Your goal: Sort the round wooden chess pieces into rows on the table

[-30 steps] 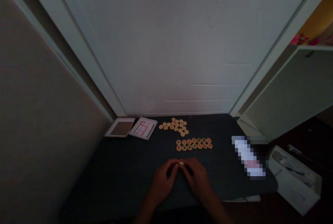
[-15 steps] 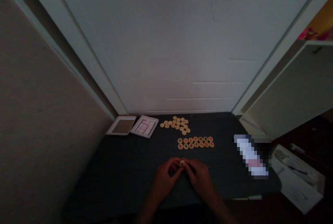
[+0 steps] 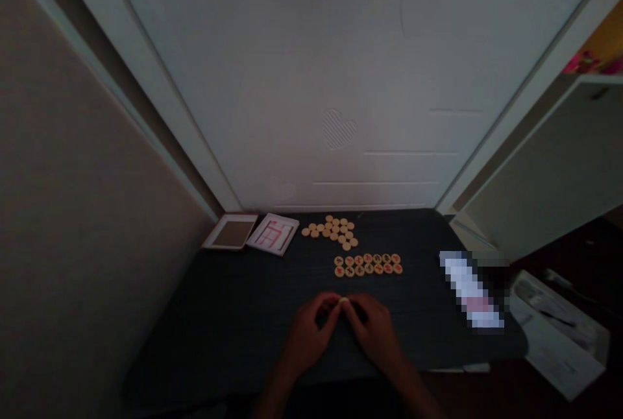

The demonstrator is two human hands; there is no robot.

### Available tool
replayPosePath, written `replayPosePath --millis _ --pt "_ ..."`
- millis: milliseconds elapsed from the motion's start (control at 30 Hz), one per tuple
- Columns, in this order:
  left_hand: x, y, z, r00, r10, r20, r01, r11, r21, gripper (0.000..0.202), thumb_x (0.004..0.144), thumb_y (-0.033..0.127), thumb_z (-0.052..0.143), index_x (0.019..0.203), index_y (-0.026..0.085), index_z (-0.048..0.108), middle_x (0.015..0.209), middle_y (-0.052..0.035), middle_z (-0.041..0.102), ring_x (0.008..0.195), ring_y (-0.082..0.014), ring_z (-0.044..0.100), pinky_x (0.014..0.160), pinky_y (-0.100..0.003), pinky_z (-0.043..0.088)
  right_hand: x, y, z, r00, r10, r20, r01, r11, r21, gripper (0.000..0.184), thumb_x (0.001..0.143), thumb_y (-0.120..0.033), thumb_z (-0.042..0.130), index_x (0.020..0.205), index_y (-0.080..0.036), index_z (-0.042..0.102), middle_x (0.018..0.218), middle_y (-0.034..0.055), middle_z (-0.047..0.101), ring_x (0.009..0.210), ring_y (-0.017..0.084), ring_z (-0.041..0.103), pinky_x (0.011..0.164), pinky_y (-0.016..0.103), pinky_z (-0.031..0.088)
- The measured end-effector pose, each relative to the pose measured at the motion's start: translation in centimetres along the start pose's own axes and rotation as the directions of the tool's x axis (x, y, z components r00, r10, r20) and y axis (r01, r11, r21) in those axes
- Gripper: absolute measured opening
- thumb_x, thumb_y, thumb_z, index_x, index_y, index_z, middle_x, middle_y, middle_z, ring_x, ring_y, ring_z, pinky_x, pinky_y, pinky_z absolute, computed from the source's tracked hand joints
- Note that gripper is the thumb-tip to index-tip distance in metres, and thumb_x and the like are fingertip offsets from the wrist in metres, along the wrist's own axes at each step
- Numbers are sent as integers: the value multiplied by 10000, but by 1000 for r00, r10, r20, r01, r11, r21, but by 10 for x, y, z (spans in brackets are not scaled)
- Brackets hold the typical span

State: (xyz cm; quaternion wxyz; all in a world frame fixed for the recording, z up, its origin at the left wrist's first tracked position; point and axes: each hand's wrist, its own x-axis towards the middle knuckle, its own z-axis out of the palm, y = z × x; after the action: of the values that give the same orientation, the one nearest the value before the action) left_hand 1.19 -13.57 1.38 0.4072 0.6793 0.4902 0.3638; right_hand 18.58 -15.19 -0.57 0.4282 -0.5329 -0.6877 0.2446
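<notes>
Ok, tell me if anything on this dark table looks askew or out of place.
Nothing spilled or broken. The plain discs lie in a loose clump, unlike the two tidy rows of marked discs nearer. The brown tray and red-lined tray sit at different angles. The left hand and right hand pinch one piece.

Home corner; heart-embossed door [image 3: 338, 128]; small dark table [image 3: 233, 322]

Left hand [image 3: 307, 336], right hand [image 3: 376, 335], forearms [image 3: 417, 394]: all bare.
</notes>
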Motion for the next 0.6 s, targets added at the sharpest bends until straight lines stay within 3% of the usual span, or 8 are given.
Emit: replayPosePath --millis 233,600 --pt "-1 -2 2 1000 19 12 -20 999 38 256 899 303 655 1149 259 690 972 -22 766 829 -180 698 794 -285 549 1 0 1 999 44 7 -44 998 -35 284 1011 -409 528 864 -219 680 798 31 702 754 180 654 721 287 480" --pt "-1 -5 0 998 42 51 -47 995 85 252 868 263 681 1120 269 699 1008 -13 755 857 -177 690 834 -292 552 1 -2 2 997 56 48 -50 993 -106 285 980 -381 587 754 -208 606 711 -9 624 699 154 587 682 264 409"
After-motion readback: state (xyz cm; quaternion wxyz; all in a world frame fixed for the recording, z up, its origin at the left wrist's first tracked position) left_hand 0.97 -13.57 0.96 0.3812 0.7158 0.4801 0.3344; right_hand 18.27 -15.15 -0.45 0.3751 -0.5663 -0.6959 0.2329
